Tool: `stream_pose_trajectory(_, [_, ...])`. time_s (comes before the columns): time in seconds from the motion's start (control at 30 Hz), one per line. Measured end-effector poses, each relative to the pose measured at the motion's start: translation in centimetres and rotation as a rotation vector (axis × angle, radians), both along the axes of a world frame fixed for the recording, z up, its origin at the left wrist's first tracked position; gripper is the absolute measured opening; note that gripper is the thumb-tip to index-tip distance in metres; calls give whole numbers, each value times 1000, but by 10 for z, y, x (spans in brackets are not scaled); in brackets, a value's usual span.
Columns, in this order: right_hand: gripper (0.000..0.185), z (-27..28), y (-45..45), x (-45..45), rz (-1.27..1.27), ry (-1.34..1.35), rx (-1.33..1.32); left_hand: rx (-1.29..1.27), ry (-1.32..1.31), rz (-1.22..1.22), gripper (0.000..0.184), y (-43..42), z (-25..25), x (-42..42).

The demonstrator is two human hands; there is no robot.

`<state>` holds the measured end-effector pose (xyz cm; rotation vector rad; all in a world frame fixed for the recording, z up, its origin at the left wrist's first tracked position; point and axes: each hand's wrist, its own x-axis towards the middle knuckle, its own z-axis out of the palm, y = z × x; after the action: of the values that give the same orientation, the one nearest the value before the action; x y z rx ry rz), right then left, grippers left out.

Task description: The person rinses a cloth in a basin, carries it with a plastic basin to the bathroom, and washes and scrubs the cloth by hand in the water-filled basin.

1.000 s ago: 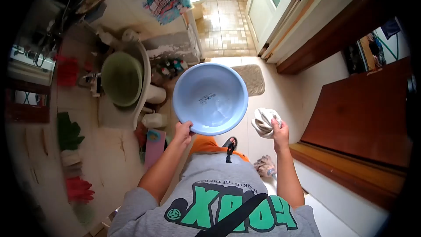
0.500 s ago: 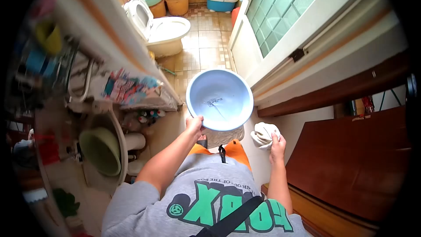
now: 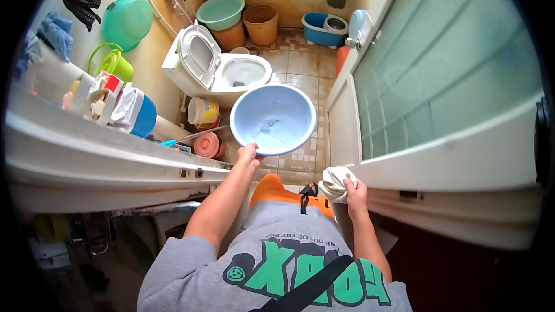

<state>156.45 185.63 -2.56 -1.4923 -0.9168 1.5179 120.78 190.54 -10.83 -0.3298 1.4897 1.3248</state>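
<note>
A light blue basin (image 3: 273,118) hangs in front of me, its inside facing up, with dark printing on the bottom. My left hand (image 3: 248,156) grips its near rim, fingers mostly hidden behind the edge. To the right, my right hand (image 3: 356,190) is closed on a bunched white cloth (image 3: 336,184), which is apart from the basin. Beyond the basin stands a white toilet (image 3: 245,73) with its lid raised.
An open glass-paned door (image 3: 451,63) is on the right. Brown buckets (image 3: 261,24), a green basin (image 3: 221,11) and a blue mop bucket (image 3: 325,29) line the back wall. A pink-lidded pail (image 3: 207,145) and a white tub (image 3: 202,112) stand left.
I have moved forward into the bathroom doorway, and the sink has passed out of clear view. Both hands keep hold of the basin and the cloth.
</note>
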Motion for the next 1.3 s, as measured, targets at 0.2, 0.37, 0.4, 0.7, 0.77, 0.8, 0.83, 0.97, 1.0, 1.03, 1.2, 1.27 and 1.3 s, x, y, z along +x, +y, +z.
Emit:
stream_pose_trajectory(0.2, [27,8,118,-28,-5,-5,-41,-92,85,169,40,131,-20,-77])
stream_pose_trajectory(0.37, [28,-8,190,-60,-53,-64,-83,-86,198,230,42,228,-78,-177])
stream_pose_trajectory(0.4, [28,-13,206,-68,-66,-80,-91,-70,213,230,42,249,-84,-198])
stream_pose_trajectory(0.7, [29,-25,310,-153,-27,-112,-136,-568,937,-146,31,361,-72,-323])
stream_pose_trajectory(0.77, [29,-22,322,-169,-19,-109,-131,-616,1047,-240,28,376,-72,-342])
stream_pose_trajectory(0.8, [29,-18,327,-176,-13,-119,-142,-640,1101,-288,27,380,-72,-352])
stream_pose_trajectory(0.83, [29,-15,332,-182,-8,-128,-154,-646,1193,-318,25,382,-78,-362])
stream_pose_trajectory(0.97, [31,-8,345,-196,40,-210,-188,-618,1428,-389,20,391,-78,-380])
stream_pose_trajectory(1.0, [31,-9,347,-196,43,-212,-198,-606,1451,-394,18,392,-71,-379])
stream_pose_trajectory(1.03, [31,-12,349,-197,51,-217,-205,-576,1451,-399,17,393,-70,-382])
stream_pose_trajectory(1.2, [31,-10,364,-208,115,-217,-228,-483,1598,-432,10,383,-75,-396])
stream_pose_trajectory(1.27, [31,-9,372,-213,148,-236,-222,-446,1661,-474,7,381,-64,-390])
stream_pose_trajectory(1.3, [31,-7,374,-215,164,-246,-217,-405,1708,-491,7,379,-57,-386])
